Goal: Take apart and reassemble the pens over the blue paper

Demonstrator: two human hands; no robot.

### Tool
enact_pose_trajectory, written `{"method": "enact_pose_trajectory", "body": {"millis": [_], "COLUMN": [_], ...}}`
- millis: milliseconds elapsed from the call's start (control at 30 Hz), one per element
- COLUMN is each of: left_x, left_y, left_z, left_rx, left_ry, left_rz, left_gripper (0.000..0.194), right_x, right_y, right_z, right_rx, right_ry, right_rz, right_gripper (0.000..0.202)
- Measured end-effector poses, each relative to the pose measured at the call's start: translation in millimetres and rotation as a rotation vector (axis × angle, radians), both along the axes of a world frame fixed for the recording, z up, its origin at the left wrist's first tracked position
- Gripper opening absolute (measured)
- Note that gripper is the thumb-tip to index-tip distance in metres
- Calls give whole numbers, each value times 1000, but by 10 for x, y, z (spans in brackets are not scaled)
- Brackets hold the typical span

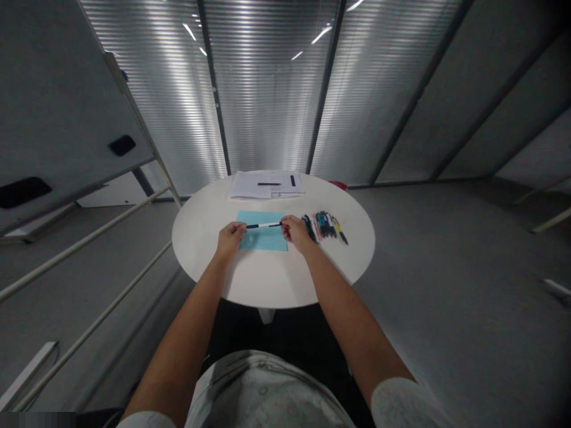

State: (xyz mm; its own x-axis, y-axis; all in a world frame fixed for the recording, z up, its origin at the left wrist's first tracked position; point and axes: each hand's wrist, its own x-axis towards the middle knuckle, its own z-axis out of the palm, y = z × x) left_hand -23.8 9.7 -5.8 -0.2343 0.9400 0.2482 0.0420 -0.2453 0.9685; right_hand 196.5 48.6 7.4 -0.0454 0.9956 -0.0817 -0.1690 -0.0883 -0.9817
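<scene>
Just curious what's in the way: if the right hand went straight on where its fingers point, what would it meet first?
Besides the pen it holds, probably the left hand at the pen's other end. The right hand has fingers pointing that way over the blue sheet, at an unclear height.

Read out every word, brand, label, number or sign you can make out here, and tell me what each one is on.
No text can be read in this view.
Black-and-white pen between the hands: any print is too small to read.
Row of pens on the table: too small and blurred.
White papers at the far side: any writing is too faint to make out.
Blue sheet: no legible marks.
</scene>
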Motion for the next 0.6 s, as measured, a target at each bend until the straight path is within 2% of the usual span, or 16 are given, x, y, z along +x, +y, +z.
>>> {"method": "enact_pose_trajectory", "body": {"millis": [367,600], "left_x": [-31,-21], "left_y": [27,20], "left_z": [-42,-27], "left_rx": [-3,-1], "left_ry": [-19,-43], "left_rz": [-6,4], "left_gripper": [25,24], "right_x": [-7,-4], "right_y": [16,29], "right_z": [-35,-35], "right_rx": [19,4], "right_ry": [-22,-15], "right_rz": [-13,-19], "right_gripper": [21,19]}}
